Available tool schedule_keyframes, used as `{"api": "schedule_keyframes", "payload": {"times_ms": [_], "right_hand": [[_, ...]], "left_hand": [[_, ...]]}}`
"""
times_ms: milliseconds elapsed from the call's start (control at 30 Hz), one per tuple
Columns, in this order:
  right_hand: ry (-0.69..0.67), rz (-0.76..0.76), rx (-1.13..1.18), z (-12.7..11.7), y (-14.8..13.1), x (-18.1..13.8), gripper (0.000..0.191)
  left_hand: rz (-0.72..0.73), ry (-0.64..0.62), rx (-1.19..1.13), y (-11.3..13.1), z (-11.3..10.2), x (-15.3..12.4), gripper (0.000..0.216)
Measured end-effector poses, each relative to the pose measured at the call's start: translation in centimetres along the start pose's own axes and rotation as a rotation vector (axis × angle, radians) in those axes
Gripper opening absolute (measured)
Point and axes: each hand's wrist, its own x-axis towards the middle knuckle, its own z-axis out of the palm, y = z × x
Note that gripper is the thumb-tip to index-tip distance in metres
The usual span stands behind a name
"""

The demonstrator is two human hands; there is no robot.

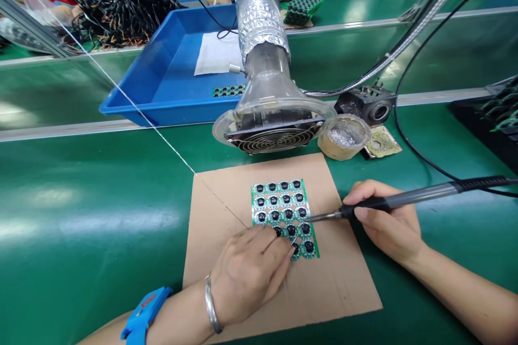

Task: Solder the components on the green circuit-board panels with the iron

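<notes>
A green panel of small circuit boards (286,199), each with a round black part, lies on a brown cardboard sheet (343,285). My right hand (388,221) grips a soldering iron (372,204) from the right, and its metal tip meets the panel's right side near a lower row. Over the panel's lower left corner rests my left hand (253,269), its fingers pinched on thin solder wire (162,136). The wire runs down from the upper left into this hand, and a short end pokes out towards the iron's tip. Some boards are hidden under the left fingers.
A fume extractor hood (275,113) hangs just above the panel. Behind it stands a blue tray (162,110) with paper and a board strip. A solder tub (343,137), sponge (382,143) and iron holder (366,105) sit at right. A person sits across the bench.
</notes>
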Motion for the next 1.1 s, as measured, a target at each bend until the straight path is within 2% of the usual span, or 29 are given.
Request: {"api": "schedule_keyframes", "payload": {"times_ms": [467, 667, 933, 1100], "right_hand": [[0.0, 0.006, -0.013, 0.0, 0.1, 0.0, 0.014], [0.042, 0.014, 0.032, 0.0, -0.5, 0.1, 0.013], [0.09, 0.034, 0.124, 0.2, -0.5, 0.1, 0.007], [0.086, 0.059, 0.154, 0.6, -0.7, 0.3, 0.009]], "left_hand": [[-0.006, -0.014, 0.01, 0.0, 0.2, 0.3, 0.01], [-0.013, -0.01, -0.008, 0.0, -0.2, 0.1, 0.007], [-0.051, -0.158, -0.151, -0.9, -1.6, -0.8, 0.015], [-0.043, -0.12, -0.114, -1.8, -0.8, -1.1, 0.012]]}}
